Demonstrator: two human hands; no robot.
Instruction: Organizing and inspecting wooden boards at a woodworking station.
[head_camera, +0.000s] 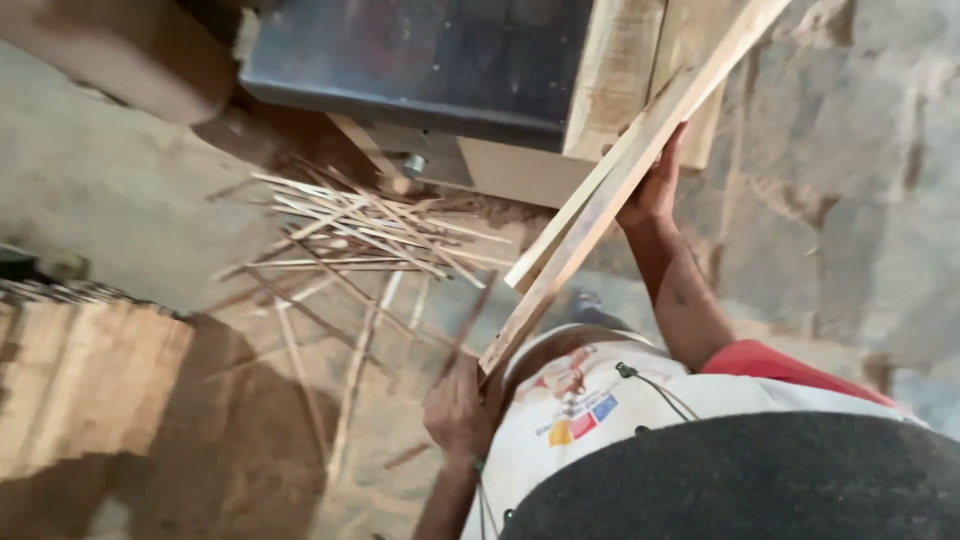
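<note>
In the head view, the person holds two long wooden slats (610, 190) slanting from lower left to upper right. The right hand (655, 185) is clamped on the upper part of the slats, and the left hand (460, 410) grips their lower end near the body. Behind stands a dark machine (420, 60). Thin wood strips (370, 230) lie scattered on the floor (100, 190). The white shirt (590, 420) carries a small colourful print.

Plank (620, 190) top cut by frame edge; hands' fingers hidden behind it.
</note>
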